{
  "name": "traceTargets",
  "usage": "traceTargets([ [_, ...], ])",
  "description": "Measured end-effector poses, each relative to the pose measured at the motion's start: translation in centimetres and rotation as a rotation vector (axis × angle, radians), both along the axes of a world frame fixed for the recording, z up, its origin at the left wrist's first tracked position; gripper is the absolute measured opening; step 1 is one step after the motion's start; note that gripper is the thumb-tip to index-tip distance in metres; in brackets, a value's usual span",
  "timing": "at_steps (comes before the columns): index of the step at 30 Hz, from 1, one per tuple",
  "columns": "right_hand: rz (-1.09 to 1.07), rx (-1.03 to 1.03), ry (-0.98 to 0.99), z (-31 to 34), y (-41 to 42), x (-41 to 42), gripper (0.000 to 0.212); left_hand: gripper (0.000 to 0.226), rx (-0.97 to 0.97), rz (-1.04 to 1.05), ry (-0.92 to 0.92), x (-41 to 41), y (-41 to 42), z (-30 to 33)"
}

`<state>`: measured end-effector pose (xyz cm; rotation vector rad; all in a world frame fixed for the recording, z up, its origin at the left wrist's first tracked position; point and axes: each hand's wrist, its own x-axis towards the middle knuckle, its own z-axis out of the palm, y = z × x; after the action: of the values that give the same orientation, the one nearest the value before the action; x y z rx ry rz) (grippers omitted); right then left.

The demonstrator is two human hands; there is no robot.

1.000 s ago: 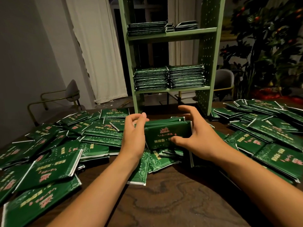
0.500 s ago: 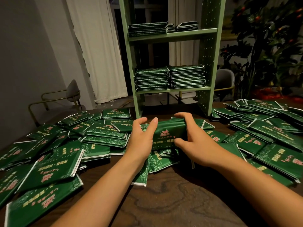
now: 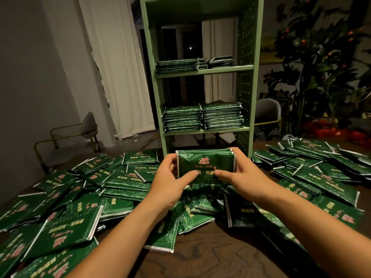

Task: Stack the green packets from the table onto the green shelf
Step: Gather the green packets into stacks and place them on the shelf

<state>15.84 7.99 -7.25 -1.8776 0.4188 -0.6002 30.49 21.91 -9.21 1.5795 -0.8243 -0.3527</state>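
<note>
A bundle of green packets [image 3: 204, 163] stands upright on edge above the table, printed face towards me. My left hand [image 3: 170, 177] grips its left side and my right hand [image 3: 241, 175] grips its right side, both thumbs pressed on the front. Behind it rises the green shelf [image 3: 204, 71]. Its middle board carries two tall stacks of packets [image 3: 202, 118]. The upper board holds lower stacks [image 3: 180, 66]. Loose green packets [image 3: 120, 177] lie scattered over the dark wooden table [image 3: 210, 257] on both sides.
More loose packets [image 3: 313, 161] are heaped at the right. A grey chair with a brass frame [image 3: 84, 129] stands at the left beside a white curtain [image 3: 118, 77]. Another chair [image 3: 267, 111] and a dark plant with red fruit [image 3: 321, 63] sit behind the shelf at right.
Both hands have gathered the bundle, lifted it off the pile and stood it upright in front of the shelf. The view has tilted up, showing more of the shelf.
</note>
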Motion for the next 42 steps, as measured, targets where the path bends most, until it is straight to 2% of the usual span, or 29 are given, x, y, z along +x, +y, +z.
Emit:
traceTargets([
  [4,0.016,0.038,0.060,2.5,-0.6,-0.7,0.070,0.042,-0.023,-0.045,0.014,0.3,-0.2,1.7],
  [6,0.006,0.044,0.063,3.9,-1.2,-1.0,0.077,0.044,-0.030,-0.088,0.040,0.2,-0.4,3.1],
  [9,0.026,0.088,0.005,5.3,-2.1,-1.2,0.064,0.025,-0.081,-0.155,0.112,-0.3,-0.7,5.4],
  [10,0.045,0.113,-0.007,6.0,-2.1,-1.3,0.055,0.026,-0.092,-0.171,0.125,-0.6,-0.7,6.4],
  [12,0.075,0.154,-0.002,6.9,-2.3,-1.4,0.046,0.048,-0.070,-0.182,0.154,-1.0,-0.9,7.9],
  [16,0.153,0.179,-0.062,9.4,-2.3,-1.9,0.029,0.034,-0.125,-0.176,0.241,-1.1,-1.3,10.1],
  [20,0.154,0.135,-0.104,11.3,-2.5,-2.1,0.041,0.035,-0.141,-0.164,0.237,-0.8,-1.9,11.6],
  [24,0.121,0.124,-0.100,11.9,-2.8,-1.7,0.040,0.056,-0.107,-0.115,0.162,-0.7,-2.5,12.0],
  [28,0.067,0.112,-0.108,12.1,-3.3,-1.4,0.042,0.035,-0.118,-0.160,0.221,-0.5,-2.7,12.6],
  [31,0.069,0.090,-0.067,12.3,-3.4,-0.9,0.043,0.024,-0.104,-0.118,0.212,0.0,-2.9,13.2],
  [33,-0.006,-0.085,-0.099,12.3,-3.5,-0.8,0.037,0.012,-0.095,-0.085,0.212,0.6,-3.0,13.6],
  [35,-0.148,-0.602,-0.188,12.5,-4.0,-1.1,0.037,0.009,-0.093,-0.067,0.237,1.1,-3.2,14.0],
  [37,-0.127,-1.107,-0.210,12.3,-4.4,-1.4,0.056,0.010,-0.078,-0.053,0.280,1.7,-3.2,14.2],
  [38,-0.078,-1.255,-0.166,12.1,-4.6,-1.3,0.064,0.008,-0.060,-0.059,0.309,1.7,-3.3,14.3],
  [40,-0.026,-1.386,-0.125,11.7,-4.3,-0.7,0.063,0.006,-0.018,-0.098,0.369,1.9,-3.3,14.3],
  [42,-0.059,-1.426,-0.187,11.3,-4.1,-0.2,0.055,0.008,0.005,-0.124,0.428,2.0,-3.6,14.3],
])
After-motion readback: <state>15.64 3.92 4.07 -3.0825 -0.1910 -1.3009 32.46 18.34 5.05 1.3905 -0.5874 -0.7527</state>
